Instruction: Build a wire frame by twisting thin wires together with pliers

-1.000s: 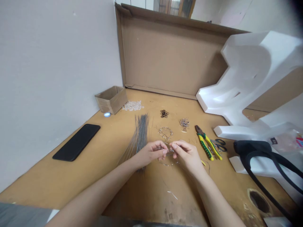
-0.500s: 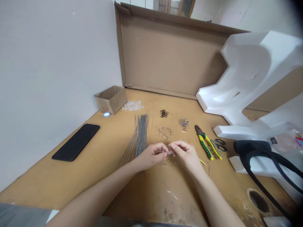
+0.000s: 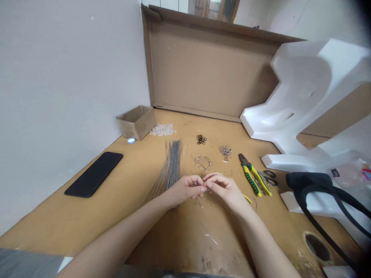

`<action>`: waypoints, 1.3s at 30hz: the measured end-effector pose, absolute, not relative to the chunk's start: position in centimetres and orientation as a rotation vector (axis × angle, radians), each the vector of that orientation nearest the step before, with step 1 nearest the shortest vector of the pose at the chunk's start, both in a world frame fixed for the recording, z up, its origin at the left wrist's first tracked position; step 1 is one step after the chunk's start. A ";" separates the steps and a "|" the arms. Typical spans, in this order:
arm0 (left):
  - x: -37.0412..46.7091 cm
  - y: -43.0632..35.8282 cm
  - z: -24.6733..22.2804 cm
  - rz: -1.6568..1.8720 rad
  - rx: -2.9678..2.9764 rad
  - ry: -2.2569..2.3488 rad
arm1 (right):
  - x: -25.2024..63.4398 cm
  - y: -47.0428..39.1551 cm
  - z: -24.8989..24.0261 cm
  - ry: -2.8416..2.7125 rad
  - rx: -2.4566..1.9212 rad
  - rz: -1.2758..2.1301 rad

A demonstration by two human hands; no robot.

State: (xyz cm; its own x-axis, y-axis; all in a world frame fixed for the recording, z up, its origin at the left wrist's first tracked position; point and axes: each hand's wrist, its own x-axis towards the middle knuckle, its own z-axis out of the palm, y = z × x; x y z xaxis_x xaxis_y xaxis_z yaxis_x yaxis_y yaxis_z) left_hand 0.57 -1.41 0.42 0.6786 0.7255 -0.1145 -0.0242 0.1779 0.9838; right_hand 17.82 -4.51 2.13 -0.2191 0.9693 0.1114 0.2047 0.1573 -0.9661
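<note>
Metal wire (image 3: 204, 180), mostly hidden, is pinched by the left hand (image 3: 189, 190) and right hand (image 3: 225, 189), which have closed the small gap between them, seemingly focusing work on one spot.

Right hand (image 3: 227, 191) edged toward nine o'clock, thumb dipped toward eight. Gap between hands closed: fingertips now meet those of left hand (image 3: 185, 190). Thin wire (image 3: 204, 180), plain across left fingers second ago, now mostly hidden.
</note>
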 end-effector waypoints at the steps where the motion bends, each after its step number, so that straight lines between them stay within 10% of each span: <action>1: 0.5 -1.4 0.4 0.589 1.298 0.689 | 17.9 -4.5 2.1 -1.590 -1.157 1.152; 12: 0.5 -1.3 0.5 0.638 1.338 0.733 | 18.8 -4.4 2.9 -1.526 -1.202 1.224; 29: 0.3 -1.1 0.5 0.775 1.157 0.626 | 24.6 -8.6 -0.9 -2.441 -2.194 -0.257; 34: 0.2 -1.1 0.3 0.776 1.100 0.489 | 26.4 -7.7 0.1 -2.214 -2.254 0.057; 39: -0.1 -0.8 0.6 0.788 1.149 0.524 | 27.7 -9.8 2.6 -1.631 -1.741 1.106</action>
